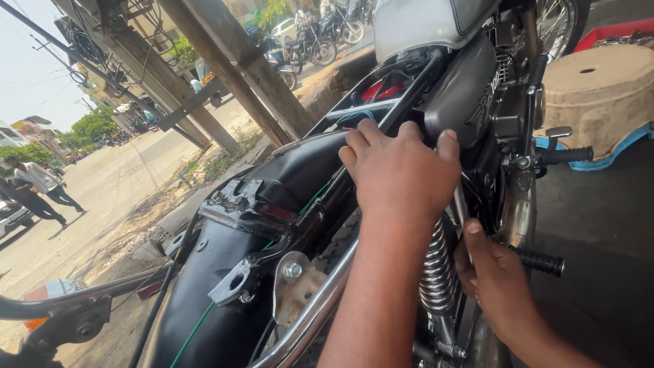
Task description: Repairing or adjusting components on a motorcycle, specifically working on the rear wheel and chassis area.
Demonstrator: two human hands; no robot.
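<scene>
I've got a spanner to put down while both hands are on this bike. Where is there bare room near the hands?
The flat top of the round concrete block beyond the footpegs looks bare, as does the dark floor beside it. It is crowded where the left hand grips the frame by the grey side cover, and where the right hand sits by the shock spring.
</scene>
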